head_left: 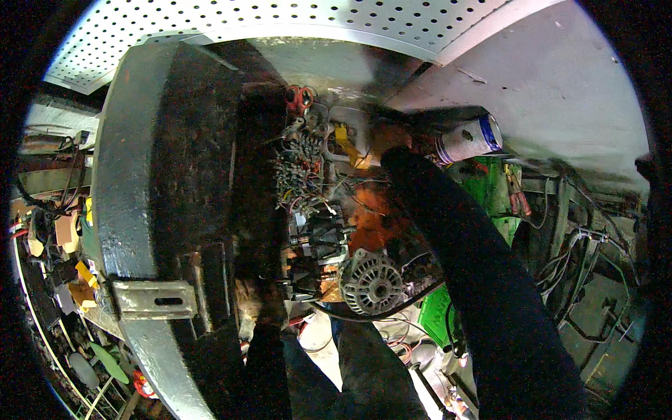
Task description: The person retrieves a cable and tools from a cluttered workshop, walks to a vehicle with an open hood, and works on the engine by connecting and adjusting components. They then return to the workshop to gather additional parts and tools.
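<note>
My left hand point(256, 305) comes up from the lower edge in a dark sleeve and grips the inner edge of a big dark grey metal panel point(161, 175). My right arm, also in a dark sleeve, reaches up from the lower right. My right hand point(390, 137) is deep among the engine parts, next to a yellow connector point(348, 143) and a bundle of thin wires point(301, 168). A white can with a blue band point(467, 138) sits right by that wrist. Whether the right hand's fingers hold anything is hidden in shadow.
A round ribbed silver alternator point(371, 283) sits low in the middle, below an orange engine block point(371, 217). A metal bracket point(155, 299) is fixed to the panel. Green bodywork point(491, 187) and loose cables lie at right. Clutter fills the left; a perforated ceiling point(231, 17) is above.
</note>
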Demonstrator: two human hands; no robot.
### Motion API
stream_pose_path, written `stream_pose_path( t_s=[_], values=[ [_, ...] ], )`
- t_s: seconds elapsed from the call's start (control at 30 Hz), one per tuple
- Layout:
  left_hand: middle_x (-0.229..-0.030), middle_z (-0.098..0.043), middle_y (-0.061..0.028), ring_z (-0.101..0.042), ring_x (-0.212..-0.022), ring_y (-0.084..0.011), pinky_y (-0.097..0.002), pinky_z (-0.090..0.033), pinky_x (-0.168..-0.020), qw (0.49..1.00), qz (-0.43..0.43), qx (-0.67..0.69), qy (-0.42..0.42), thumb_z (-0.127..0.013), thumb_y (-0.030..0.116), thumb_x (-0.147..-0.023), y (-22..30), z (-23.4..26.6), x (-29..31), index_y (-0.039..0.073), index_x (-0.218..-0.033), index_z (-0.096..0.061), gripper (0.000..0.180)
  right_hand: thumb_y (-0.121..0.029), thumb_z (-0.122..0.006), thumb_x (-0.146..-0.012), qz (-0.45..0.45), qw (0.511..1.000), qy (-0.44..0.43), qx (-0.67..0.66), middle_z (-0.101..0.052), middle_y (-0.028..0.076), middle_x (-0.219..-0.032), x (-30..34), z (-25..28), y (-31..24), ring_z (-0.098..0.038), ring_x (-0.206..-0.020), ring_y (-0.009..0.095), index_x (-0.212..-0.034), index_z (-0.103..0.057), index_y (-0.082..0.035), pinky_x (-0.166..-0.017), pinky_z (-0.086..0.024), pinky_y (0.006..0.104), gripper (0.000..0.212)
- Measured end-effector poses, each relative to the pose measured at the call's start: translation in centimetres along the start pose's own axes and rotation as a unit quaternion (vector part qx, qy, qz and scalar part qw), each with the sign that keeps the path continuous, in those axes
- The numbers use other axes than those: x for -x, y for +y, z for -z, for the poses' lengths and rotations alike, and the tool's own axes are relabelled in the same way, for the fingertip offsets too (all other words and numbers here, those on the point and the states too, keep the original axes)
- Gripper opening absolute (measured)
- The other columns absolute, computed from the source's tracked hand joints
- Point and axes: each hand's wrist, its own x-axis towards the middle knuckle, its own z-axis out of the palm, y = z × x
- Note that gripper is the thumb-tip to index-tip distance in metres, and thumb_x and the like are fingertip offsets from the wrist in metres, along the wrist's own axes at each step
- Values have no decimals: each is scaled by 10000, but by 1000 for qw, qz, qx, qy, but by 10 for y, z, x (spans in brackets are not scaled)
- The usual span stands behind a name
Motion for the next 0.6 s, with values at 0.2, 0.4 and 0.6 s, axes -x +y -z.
stream_pose_path(
  t_s=[0.2, 0.4, 0.6],
  values=[
    [-1309, -468, -261, -476, -1196, -400, -529, -454, -999, 1000, 2, 8, -4, -499, 345, -972, -2, 0, 0, -20, -1394, -452, 560, -249, -537, -979, 44, 999, -9, -12, -704, 172, -1227, 7, 6, 0, -713, -1054, 356, -1209, -697, -98, -906, -586, 477, 319],
    [-1275, -476, -246, -481, -1170, -383, -518, -462, -986, 1000, 7, 12, -5, -493, 374, -975, 0, -3, -3, -11, -1378, -461, 558, -246, -580, -959, 54, 998, -27, -34, -721, 192, -1172, -55, -64, 27, -714, -1055, 364, -1164, -728, -93, -876, -593, 487, 296],
    [-1242, -484, -231, -486, -1144, -365, -506, -469, -973, 1000, 12, 18, -8, -486, 403, -978, 2, -7, -4, -1, -1363, -469, 558, -236, -588, -954, 55, 994, 27, -90, -718, 199, -1165, -66, -86, 36, -708, -1055, 378, -1146, -721, -79, -865, -591, 492, 281]
  ],
)
